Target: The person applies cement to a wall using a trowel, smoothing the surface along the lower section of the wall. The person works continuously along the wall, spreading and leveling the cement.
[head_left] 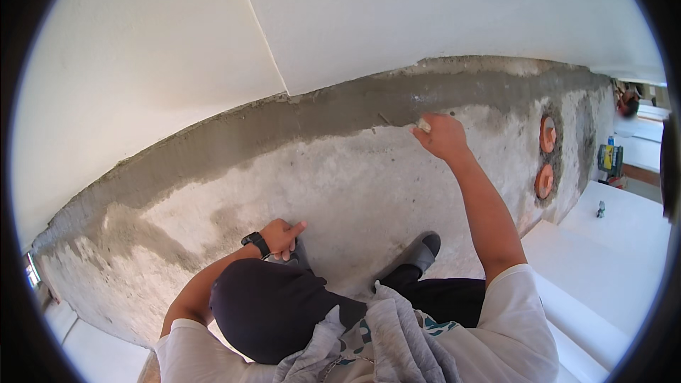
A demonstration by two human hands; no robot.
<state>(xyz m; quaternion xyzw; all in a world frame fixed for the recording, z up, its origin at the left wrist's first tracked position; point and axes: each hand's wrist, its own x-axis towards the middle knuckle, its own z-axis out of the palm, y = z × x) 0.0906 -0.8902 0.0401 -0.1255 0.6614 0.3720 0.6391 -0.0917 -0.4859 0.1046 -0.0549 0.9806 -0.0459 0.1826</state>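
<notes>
My right hand (445, 136) is closed around a small pale thing (423, 125), perhaps the end of a handle; its kind is not clear. It is over the edge of a dark grey band of wet cement (340, 108) along the foot of the white wall. A thin dark strip (385, 119) shows on the cement just left of this hand. My left hand (281, 235), with a black watch (256, 243) at the wrist, holds nothing. One finger points out and the others bend loosely above my left shoe (294, 254).
Rough concrete floor (340, 184) lies around my feet. Two orange round pipe caps (547, 135) sit in it on the right. Beyond them are white slabs (610, 230), a small metal fitting (601, 209) and a dark container with a yellow label (608, 159). My right shoe (427, 250) is between my hands.
</notes>
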